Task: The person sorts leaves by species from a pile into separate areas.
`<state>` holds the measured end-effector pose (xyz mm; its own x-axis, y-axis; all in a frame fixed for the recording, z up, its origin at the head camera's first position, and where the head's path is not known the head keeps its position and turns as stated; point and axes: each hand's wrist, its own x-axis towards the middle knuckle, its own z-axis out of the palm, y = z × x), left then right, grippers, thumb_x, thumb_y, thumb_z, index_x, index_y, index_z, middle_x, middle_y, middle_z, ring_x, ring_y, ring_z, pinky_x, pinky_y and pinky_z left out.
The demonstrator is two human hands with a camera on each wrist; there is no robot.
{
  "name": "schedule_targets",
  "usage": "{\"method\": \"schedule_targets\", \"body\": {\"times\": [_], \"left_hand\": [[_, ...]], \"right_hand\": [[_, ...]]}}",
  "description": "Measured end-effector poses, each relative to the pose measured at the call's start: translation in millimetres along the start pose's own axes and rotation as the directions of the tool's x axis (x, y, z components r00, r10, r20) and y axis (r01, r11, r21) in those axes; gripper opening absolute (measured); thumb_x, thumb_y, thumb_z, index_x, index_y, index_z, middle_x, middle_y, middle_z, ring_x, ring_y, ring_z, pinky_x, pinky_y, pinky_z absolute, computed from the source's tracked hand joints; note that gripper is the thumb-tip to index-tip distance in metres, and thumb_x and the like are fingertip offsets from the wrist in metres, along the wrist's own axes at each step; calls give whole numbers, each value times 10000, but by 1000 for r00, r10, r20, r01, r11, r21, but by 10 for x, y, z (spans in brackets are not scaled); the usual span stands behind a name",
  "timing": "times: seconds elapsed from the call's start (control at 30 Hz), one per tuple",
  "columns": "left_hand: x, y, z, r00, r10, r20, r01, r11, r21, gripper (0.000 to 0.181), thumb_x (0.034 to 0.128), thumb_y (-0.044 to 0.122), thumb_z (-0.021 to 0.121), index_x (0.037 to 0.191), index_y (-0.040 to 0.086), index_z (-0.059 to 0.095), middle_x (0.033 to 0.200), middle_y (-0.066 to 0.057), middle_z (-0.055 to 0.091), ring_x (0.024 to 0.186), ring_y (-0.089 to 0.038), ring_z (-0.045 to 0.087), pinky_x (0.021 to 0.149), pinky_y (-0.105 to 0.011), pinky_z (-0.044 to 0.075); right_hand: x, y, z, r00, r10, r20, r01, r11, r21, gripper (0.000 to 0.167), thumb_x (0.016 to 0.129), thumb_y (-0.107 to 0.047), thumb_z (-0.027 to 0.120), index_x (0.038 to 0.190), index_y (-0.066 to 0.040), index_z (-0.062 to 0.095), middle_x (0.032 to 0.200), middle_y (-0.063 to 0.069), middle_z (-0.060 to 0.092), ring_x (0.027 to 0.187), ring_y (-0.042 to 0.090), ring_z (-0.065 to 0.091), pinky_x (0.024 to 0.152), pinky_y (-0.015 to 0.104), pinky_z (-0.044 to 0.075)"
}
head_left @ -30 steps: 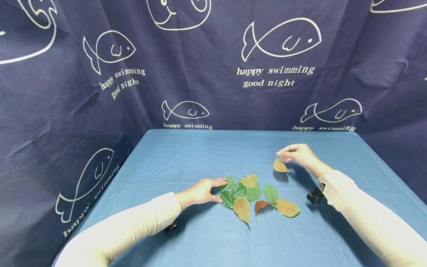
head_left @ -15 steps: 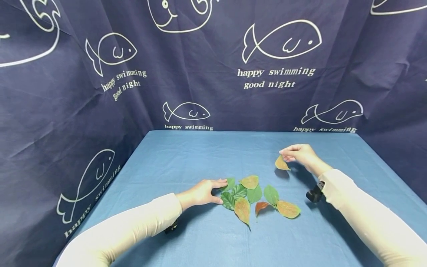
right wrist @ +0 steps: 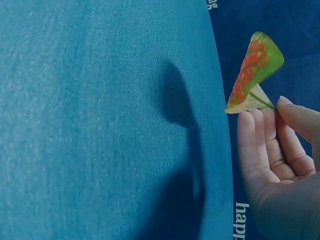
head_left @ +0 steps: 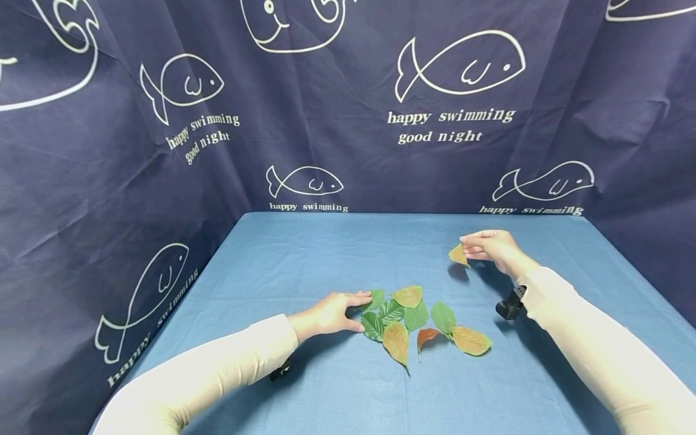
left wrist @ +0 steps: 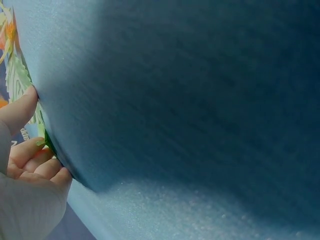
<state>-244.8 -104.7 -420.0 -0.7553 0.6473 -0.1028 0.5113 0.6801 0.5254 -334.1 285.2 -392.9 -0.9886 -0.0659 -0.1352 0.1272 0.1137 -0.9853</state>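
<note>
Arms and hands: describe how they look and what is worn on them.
The left sleeve and right sleeve are long, cream-white and plain, with soft creases. A small black device sits at the right wrist; another black device shows partly below the left cuff. The left hand and right hand are bare, with no gloves or rings visible.

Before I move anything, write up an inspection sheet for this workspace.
Surface: blue cloth, spread flat.
Job's things: green leaves and orange-brown leaves grouped together, some overlapping; a curled reddish leaf among them; a held leaf above the cloth.
Clutter: nothing seen.
Hands: left hand touches a green leaf at the group's edge; right hand pinches the held leaf's stem.
Cables: nothing seen.
Surroundings: dark blue printed fabric behind and at both sides.
</note>
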Motion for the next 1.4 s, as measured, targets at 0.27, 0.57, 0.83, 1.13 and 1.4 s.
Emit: {"method": "schedule_targets", "body": {"times": [0.27, 0.57, 0.83, 1.13, 1.4], "left_hand": [[-18, 41, -15, 999, -29, 16, 29, 1000, -2, 674, 857, 209, 743, 1457, 112, 452, 1548, -4, 375, 1447, -223, 316, 1187, -482, 254], [-16, 56, -15, 999, -42, 21, 43, 999, -15, 684, 850, 208, 749, 1458, 109, 451, 1550, -6, 374, 1449, -223, 312, 1177, -469, 280], [9, 44, -25, 999, -34, 34, 32, 999, 33, 696, 848, 227, 751, 1464, 123, 445, 1550, 5, 374, 1444, -220, 322, 1185, -477, 262], [8, 76, -56, 998, -41, 49, 38, 998, 55, 696, 846, 222, 754, 1464, 129, 446, 1550, 12, 372, 1440, -222, 330, 1184, -450, 273], [18, 73, -58, 998, -39, 47, 36, 997, 61, 696, 848, 222, 753, 1464, 122, 444, 1551, 13, 368, 1440, -216, 329, 1188, -434, 268]], "right_hand": [[64, 26, 17, 999, 36, -13, -35, 998, 54, 65, 914, -95, 664, 867, -112, 704, 728, -26, 725, 701, 86, 711, 737, 250, 596], [135, 64, 4, 998, 55, -37, -50, 991, 120, 129, 916, -57, 648, 817, -124, 697, 702, 1, 725, 677, 96, 715, 716, 244, 596], [188, 38, 33, 994, 70, -84, -52, 978, 200, 91, 905, -12, 642, 846, -77, 668, 685, 18, 716, 665, 95, 709, 713, 255, 598], [257, 22, 19, 985, 82, -150, -45, 971, 236, 44, 905, 7, 623, 910, -29, 650, 643, 22, 701, 629, 82, 697, 694, 248, 598], [375, 51, -40, 966, 160, -205, -108, 964, 241, 52, 911, -3, 616, 962, -15, 625, 618, 19, 689, 608, 81, 691, 684, 248, 599]]}}
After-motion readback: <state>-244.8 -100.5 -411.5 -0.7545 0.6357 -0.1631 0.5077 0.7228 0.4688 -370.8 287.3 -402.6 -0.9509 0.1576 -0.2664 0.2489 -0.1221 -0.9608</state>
